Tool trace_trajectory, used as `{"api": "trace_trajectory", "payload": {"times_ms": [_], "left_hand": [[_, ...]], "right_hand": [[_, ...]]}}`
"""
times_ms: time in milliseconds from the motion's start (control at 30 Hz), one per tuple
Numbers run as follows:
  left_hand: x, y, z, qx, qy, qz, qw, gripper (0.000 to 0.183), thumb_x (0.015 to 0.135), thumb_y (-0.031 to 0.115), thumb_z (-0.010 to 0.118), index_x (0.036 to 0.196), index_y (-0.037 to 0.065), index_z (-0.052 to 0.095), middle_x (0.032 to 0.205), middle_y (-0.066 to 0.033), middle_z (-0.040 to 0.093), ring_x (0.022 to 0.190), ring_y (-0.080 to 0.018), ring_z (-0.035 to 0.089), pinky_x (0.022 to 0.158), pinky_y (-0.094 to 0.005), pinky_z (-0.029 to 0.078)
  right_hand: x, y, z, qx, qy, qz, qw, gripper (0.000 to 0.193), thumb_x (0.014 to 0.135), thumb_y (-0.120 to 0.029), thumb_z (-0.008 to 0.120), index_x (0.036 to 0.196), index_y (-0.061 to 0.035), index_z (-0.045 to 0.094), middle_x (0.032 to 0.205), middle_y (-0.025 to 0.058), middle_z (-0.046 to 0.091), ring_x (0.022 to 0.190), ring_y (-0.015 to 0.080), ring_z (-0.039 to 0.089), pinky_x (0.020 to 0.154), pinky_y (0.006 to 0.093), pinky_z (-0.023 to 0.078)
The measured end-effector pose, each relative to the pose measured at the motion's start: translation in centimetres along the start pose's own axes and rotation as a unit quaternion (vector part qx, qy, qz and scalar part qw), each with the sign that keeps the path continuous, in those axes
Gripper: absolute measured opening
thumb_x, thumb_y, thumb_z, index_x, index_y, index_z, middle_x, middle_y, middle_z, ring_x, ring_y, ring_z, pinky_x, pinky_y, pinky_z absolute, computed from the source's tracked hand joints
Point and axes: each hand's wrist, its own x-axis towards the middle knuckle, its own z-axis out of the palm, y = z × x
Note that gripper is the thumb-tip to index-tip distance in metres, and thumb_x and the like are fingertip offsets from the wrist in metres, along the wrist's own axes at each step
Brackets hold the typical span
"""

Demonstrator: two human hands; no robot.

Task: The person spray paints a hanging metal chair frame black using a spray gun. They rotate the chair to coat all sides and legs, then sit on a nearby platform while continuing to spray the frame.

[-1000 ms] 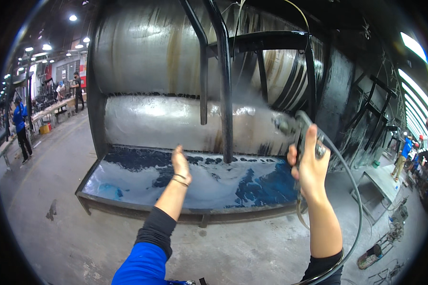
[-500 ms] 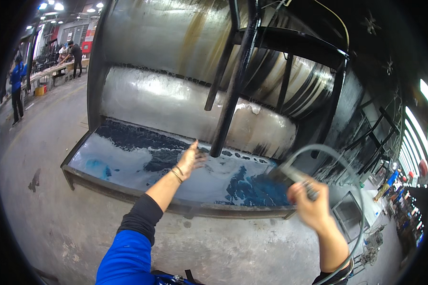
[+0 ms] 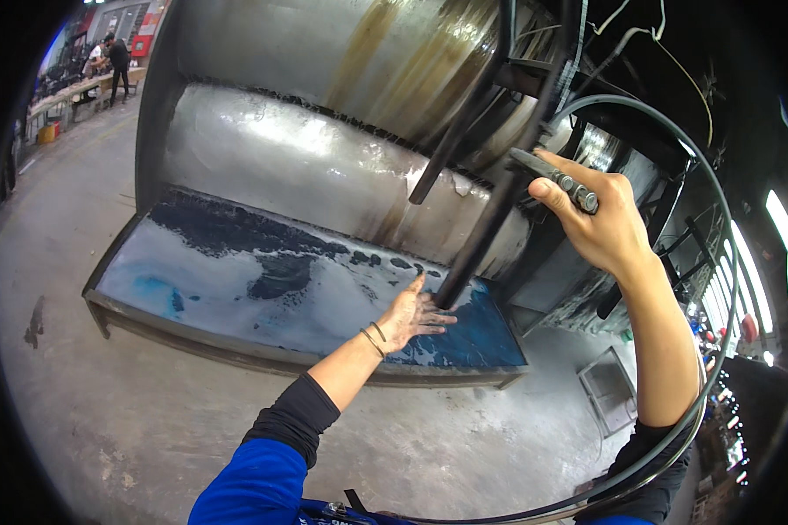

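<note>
My right hand [image 3: 608, 219] is raised at the right, fingers wrapped round a dark spray gun [image 3: 547, 172] with knobs at its back end. A grey hose [image 3: 725, 206] loops from it down past my forearm. The gun's head is close to a dark tubular furniture frame [image 3: 477, 254] that hangs with its legs downward. Beside the lower end of the nearest leg, my left hand [image 3: 409, 322] has its fingers spread and holds nothing. Its fingertips appear next to the leg; whether they touch it cannot be told. Dark smudges mark that hand.
Behind the frame stands a wet, stained metal wall [image 3: 263, 140]. Below it, a long trough [image 3: 193, 346] holds blue and dark liquid with pale foam. A square frame [image 3: 608, 385] leans at the right. People [image 3: 118, 66] work at a far table on the left.
My right hand has lifted the spray gun up beside the hanging frame. My left hand has moved right and down, its fingers spreading. The view has shifted, and the hanging frame has turned.
</note>
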Motion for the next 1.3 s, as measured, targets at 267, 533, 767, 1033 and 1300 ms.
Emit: {"api": "trace_trajectory", "payload": {"times_ms": [267, 533, 767, 1033, 1300], "left_hand": [[1.8, -3.2, 3.5, -0.069, -0.062, -0.055, 0.994, 0.083, 0.105, 0.070, 0.030, 0.151, 0.002, 0.045, 0.138, -0.0143, 0.060, 0.119, -0.0305, 0.068, 0.098, -0.0431, 0.054], [4.2, -5.1, 6.7, -0.139, -0.057, -0.113, 0.982, 0.077, 0.107, 0.065, 0.036, 0.151, 0.003, 0.044, 0.137, -0.0087, 0.057, 0.118, -0.0296, 0.069, 0.092, -0.0419, 0.056], [6.5, -6.2, 7.8, -0.133, -0.066, -0.142, 0.979, 0.082, 0.107, 0.063, 0.037, 0.159, 0.001, 0.029, 0.156, -0.0172, 0.042, 0.125, -0.0322, 0.065, 0.098, -0.0425, 0.054], [10.6, -8.2, 9.2, -0.179, -0.058, -0.129, 0.974, 0.085, 0.103, 0.065, 0.046, 0.161, 0.007, 0.026, 0.163, -0.0255, 0.026, 0.127, -0.0342, 0.061, 0.096, -0.0529, 0.056], [16.3, -11.0, 11.7, -0.211, -0.006, -0.126, 0.969, 0.092, 0.102, 0.067, 0.047, 0.164, 0.006, 0.017, 0.169, -0.0210, 0.018, 0.136, -0.0403, 0.052, 0.105, -0.0565, 0.048]], "right_hand": [[-0.7, -0.1, 6.2, -0.135, -0.189, 0.077, 0.970, 0.072, 0.091, -0.067, 0.066, 0.128, -0.0053, 0.072, 0.114, 0.0239, 0.074, 0.107, 0.0404, 0.072, 0.094, 0.0443, 0.057], [0.3, -0.1, 10.0, -0.189, -0.318, 0.094, 0.924, 0.081, 0.087, -0.080, 0.058, 0.130, -0.0134, 0.073, 0.112, 0.0225, 0.075, 0.103, 0.0395, 0.073, 0.092, 0.0468, 0.058], [6.4, 2.2, 1.1, -0.228, -0.064, 0.058, 0.970, 0.080, 0.086, -0.079, 0.061, 0.127, -0.0114, 0.074, 0.096, 0.0241, 0.076, 0.096, 0.0380, 0.076, 0.087, 0.0468, 0.059], [12.1, 0.3, -7.4, -0.214, 0.131, -0.044, 0.967, 0.064, 0.089, -0.067, 0.071, 0.119, -0.0115, 0.079, 0.093, 0.0218, 0.077, 0.092, 0.0349, 0.078, 0.080, 0.0416, 0.060], [14.4, -4.4, -15.1, -0.253, 0.221, -0.151, 0.930, 0.050, 0.098, -0.056, 0.067, 0.097, -0.0063, 0.076, 0.068, 0.0051, 0.067, 0.062, 0.0096, 0.061, 0.058, 0.0294, 0.049]]}}
